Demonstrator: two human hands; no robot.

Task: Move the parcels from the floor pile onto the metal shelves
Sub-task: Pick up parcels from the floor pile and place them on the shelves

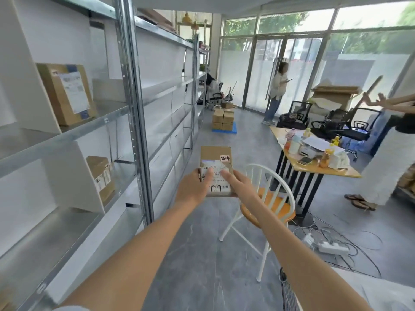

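A small brown cardboard parcel (216, 158) with a white shipping label and a small tag reading "2-4" is held out in front of me at mid-frame. My left hand (193, 187) grips its left side, thumb lying on the label. My right hand (238, 182) holds its right side, thumb on the label too. The metal shelves (134, 108) run along my left. One brown parcel (67, 93) leans on an upper shelf and another (101, 176) stands on the shelf below.
A white chair with an orange seat (267, 203) stands just right of the parcel. Beyond it are a cluttered wooden table (314, 167), a power strip and cables (332, 245) on the floor, stacked boxes (223, 118) far down the aisle, and two people at right.
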